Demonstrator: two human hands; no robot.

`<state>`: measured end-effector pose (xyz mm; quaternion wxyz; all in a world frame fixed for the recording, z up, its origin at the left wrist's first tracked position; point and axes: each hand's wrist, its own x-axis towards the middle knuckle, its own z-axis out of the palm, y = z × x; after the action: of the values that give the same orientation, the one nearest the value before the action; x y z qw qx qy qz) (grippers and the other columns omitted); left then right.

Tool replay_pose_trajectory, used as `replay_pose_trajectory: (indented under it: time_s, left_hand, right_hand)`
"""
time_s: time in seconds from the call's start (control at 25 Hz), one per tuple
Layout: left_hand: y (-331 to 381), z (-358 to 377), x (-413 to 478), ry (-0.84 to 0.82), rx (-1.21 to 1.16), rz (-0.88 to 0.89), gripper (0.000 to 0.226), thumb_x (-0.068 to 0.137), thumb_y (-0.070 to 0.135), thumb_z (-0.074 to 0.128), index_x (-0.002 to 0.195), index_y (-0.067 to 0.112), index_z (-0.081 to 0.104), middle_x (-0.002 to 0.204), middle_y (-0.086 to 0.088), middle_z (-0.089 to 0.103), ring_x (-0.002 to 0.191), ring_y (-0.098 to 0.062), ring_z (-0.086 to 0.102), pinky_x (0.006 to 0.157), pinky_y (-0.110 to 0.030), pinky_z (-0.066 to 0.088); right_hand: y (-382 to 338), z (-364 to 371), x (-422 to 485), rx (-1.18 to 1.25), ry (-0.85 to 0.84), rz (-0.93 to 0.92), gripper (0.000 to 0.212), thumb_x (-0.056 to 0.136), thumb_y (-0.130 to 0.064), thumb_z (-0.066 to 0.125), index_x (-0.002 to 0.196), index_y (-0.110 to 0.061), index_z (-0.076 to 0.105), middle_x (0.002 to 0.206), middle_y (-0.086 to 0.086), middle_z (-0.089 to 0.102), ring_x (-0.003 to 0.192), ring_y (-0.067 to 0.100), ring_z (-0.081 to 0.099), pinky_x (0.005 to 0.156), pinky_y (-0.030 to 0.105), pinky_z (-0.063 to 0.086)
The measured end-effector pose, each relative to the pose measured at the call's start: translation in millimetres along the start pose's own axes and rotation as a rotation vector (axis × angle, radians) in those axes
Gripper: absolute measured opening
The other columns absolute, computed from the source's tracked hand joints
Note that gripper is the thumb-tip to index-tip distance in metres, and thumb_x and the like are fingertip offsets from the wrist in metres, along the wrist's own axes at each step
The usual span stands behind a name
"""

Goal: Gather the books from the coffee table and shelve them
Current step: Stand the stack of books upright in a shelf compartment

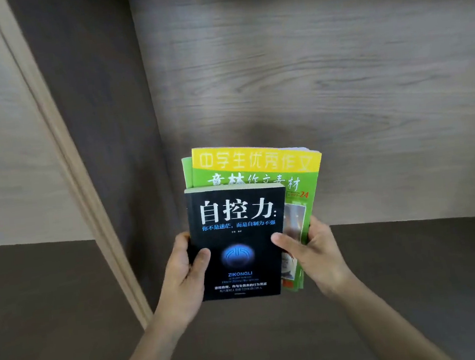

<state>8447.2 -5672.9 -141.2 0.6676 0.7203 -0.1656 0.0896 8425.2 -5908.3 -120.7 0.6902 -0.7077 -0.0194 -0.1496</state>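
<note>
I hold a small stack of books in front of a wooden shelf compartment. On top is a black paperback (238, 238) with white characters and a blue glowing emblem. Beneath it lies a larger green and yellow magazine-style book (258, 166), with another green cover edge showing at its left. My left hand (185, 269) grips the stack's left edge, thumb on the black cover. My right hand (311, 248) grips the right edge, thumb across the black cover's side. The stack hangs above the dark shelf board (402, 279), tilted up toward the back panel.
The compartment has a grey-brown wood-grain back panel (321, 68) and a dark side wall (102, 135) at the left. A light wooden frame edge (59, 145) runs diagonally at the left, with another dark shelf surface (32, 304) beyond it.
</note>
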Motion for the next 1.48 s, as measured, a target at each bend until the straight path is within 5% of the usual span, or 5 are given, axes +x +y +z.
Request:
replay_pose_trajectory:
  time_s: [0.16, 0.32, 0.48, 1.16, 1.48]
  left_hand:
    - [-40, 1, 6, -0.077, -0.061, -0.08, 0.029, 0.09, 0.023, 0.051, 0.117, 0.034, 0.052, 0.115, 0.007, 0.068, 0.112, -0.008, 0.061, 0.101, -0.034, 0.046]
    - [-76, 12, 12, -0.094, 0.022, -0.121, 0.036, 0.087, 0.012, 0.041, 0.116, 0.034, 0.043, 0.107, 0.033, 0.063, 0.105, 0.015, 0.055, 0.091, -0.005, 0.038]
    - [-107, 18, 16, -0.115, 0.059, -0.13, 0.042, 0.088, 0.008, 0.039, 0.124, 0.029, 0.038, 0.123, 0.013, 0.056, 0.112, 0.019, 0.05, 0.091, 0.002, 0.032]
    - [-168, 8, -1, -0.151, 0.07, -0.212, 0.038, 0.093, 0.013, 0.043, 0.127, 0.03, 0.04, 0.119, 0.016, 0.063, 0.12, -0.013, 0.058, 0.105, -0.033, 0.044]
    - [-167, -4, -5, -0.211, 0.069, -0.279, 0.048, 0.09, 0.013, 0.052, 0.126, 0.043, 0.043, 0.125, 0.013, 0.064, 0.124, -0.011, 0.056, 0.111, -0.043, 0.041]
  right_hand:
    - [28, 2, 6, -0.041, 0.01, -0.025, 0.019, 0.082, 0.0, 0.075, 0.096, -0.009, 0.068, 0.077, 0.004, 0.072, 0.074, 0.025, 0.067, 0.074, 0.044, 0.055]
    - [69, 3, 11, -0.096, -0.019, 0.009, 0.036, 0.086, 0.014, 0.067, 0.11, -0.013, 0.065, 0.086, -0.016, 0.08, 0.084, 0.001, 0.073, 0.076, 0.018, 0.054]
    - [107, 4, 20, -0.107, -0.037, 0.056, 0.04, 0.089, 0.016, 0.062, 0.117, -0.012, 0.061, 0.098, -0.022, 0.08, 0.095, -0.002, 0.074, 0.08, 0.016, 0.056]
    - [177, 6, 17, -0.001, -0.031, 0.275, 0.041, 0.076, -0.006, 0.074, 0.116, -0.006, 0.064, 0.102, -0.002, 0.083, 0.097, 0.015, 0.078, 0.081, 0.03, 0.06]
    - [170, 1, 21, 0.044, -0.171, 0.28, 0.053, 0.074, 0.02, 0.075, 0.116, -0.008, 0.059, 0.098, -0.008, 0.083, 0.097, 0.01, 0.078, 0.081, 0.024, 0.06]
